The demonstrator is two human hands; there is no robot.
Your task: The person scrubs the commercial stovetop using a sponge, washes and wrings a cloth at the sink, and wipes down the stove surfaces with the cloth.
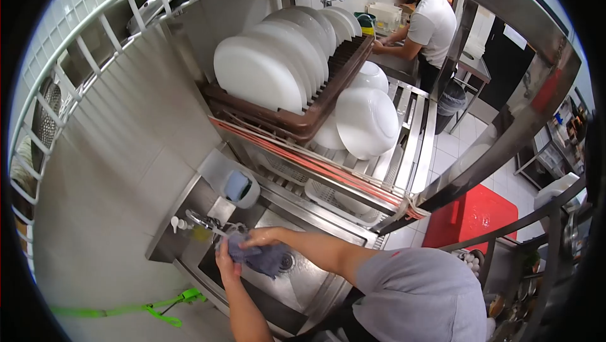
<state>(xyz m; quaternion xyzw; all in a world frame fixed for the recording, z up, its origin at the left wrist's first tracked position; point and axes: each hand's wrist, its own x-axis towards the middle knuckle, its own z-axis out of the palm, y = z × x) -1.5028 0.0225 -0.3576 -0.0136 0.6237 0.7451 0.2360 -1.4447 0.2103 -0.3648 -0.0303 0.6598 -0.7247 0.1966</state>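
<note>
A wet grey-purple cloth (262,259) hangs between my two hands over the metal sink (315,279), just under the faucet (201,219). My left hand (226,261) grips its near left edge, fingers curled against the fabric. From the right, my right hand (262,236) holds the upper part of the cloth. The lower end droops beside the drain (287,261). Some of my fingers are hidden by the cloth.
Above the sink, a brown rack (297,121) holds several white plates (259,74). White bowls (367,122) sit upside down on the slatted shelf. A plastic container (245,194) with a blue sponge (237,185) stands behind the faucet. Another person (429,23) works at the back.
</note>
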